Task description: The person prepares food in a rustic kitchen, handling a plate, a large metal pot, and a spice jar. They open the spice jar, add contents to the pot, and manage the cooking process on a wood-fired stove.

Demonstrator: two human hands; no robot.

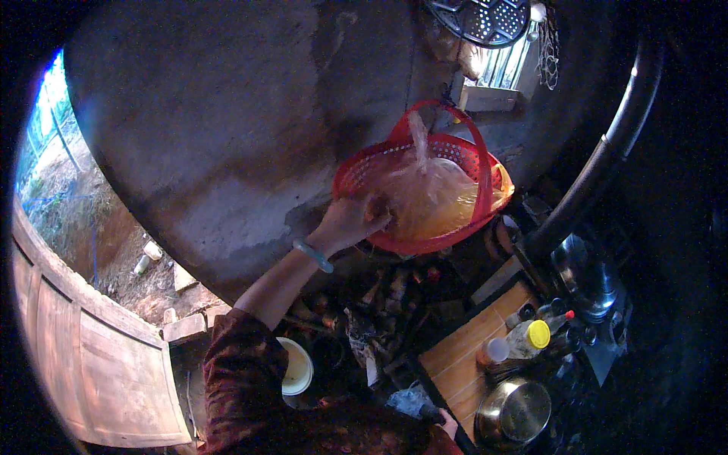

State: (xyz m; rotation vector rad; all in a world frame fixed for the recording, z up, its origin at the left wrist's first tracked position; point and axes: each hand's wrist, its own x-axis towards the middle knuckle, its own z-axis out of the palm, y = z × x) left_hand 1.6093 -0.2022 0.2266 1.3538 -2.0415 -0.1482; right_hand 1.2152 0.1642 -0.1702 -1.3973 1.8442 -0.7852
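A red plastic basket (418, 245) with an arched handle hangs near the wall, at the centre right. In it lies a clear plastic bag (429, 187) with a twisted top, and a yellowish bag or content shows at its right side. My left hand (364, 219), with a pale bangle at the wrist, is at the basket's left rim, fingers curled against the bag or rim; whether it grips is unclear. My right hand (448, 424) is low at the table's edge, mostly hidden by the sleeve, beside a dark object and a crumpled pale plastic bag (410, 400).
A wood-topped table (463, 352) at the right bears a metal pot (515, 412) and a yellow-lidded jar (534, 335). Firewood (392, 290) lies below the basket. A white bucket (297, 367) stands near my left arm. A wooden door (116, 375) is at the left.
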